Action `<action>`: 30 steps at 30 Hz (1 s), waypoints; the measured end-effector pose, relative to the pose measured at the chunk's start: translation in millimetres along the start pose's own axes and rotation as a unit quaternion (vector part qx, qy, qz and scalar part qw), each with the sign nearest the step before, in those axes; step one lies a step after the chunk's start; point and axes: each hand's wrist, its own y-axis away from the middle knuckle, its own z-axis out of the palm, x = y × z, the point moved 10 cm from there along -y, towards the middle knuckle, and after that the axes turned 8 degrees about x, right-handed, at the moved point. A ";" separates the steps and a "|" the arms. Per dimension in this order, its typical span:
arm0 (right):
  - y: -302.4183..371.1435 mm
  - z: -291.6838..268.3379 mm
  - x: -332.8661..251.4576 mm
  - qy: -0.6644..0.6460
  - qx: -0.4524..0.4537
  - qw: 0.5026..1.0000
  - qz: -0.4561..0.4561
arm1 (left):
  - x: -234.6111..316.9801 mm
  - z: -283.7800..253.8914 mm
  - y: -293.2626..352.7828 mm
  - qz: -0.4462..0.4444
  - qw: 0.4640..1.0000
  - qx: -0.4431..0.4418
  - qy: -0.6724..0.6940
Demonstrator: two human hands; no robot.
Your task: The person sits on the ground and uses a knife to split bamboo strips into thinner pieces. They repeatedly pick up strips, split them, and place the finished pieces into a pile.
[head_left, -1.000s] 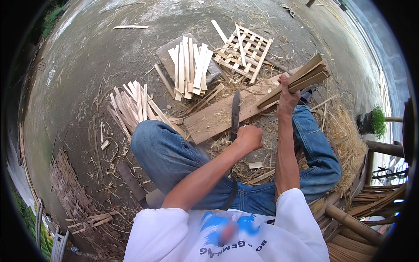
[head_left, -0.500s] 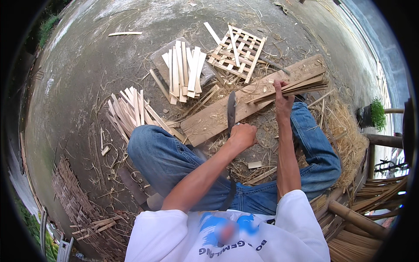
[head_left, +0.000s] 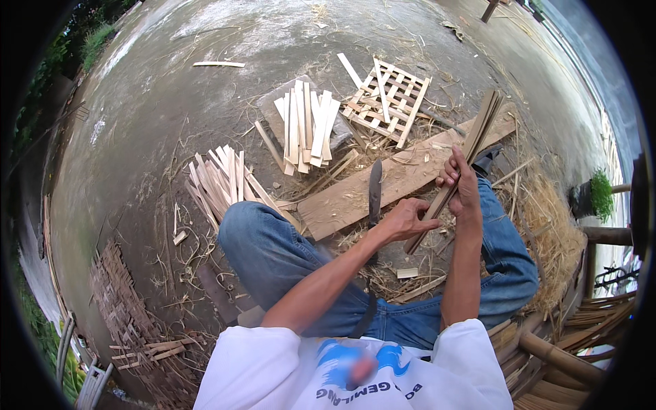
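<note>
A bundle of thin, flat wooden strips (head_left: 482, 126), likely bamboo, slants up and away to the right. My right hand (head_left: 463, 188) is wrapped round its middle, fingers curled over the left side. Near the bundle's lower end, my left hand (head_left: 404, 220) has its thumb across the strips and its fingers bent at their edge. A dark-bladed knife (head_left: 375, 186) points away from me just left of that hand; the forearm partly hides its lower part. Beneath the strips and the knife lies a long wooden board (head_left: 348, 205), dotted with shavings.
Pale strips (head_left: 301, 130) lie stacked on a flat slab, with another heap (head_left: 222, 178) by my left knee. A woven lattice panel (head_left: 389, 99) rests beyond the board. Shavings (head_left: 547, 239) pile up beside my right leg; a bamboo frame (head_left: 560, 355) stands at the lower right.
The strip bundle has swung from nearly level to steeply slanted, its near end toward me. My left hand has left the knife and moved right onto the bundle.
</note>
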 end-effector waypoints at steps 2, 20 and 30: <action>-2.5 -8.3 1.5 -0.018 0.057 0.998 -0.025 | 3.9 8.2 -0.9 0.039 0.990 -0.006 0.137; 7.4 -41.1 105.4 -0.013 0.036 0.999 -0.002 | -53.0 -2.0 8.0 -0.192 0.960 0.123 0.165; 20.2 -32.4 104.8 -0.002 0.003 1.000 0.027 | -45.8 -3.1 15.0 -0.192 0.964 0.151 0.102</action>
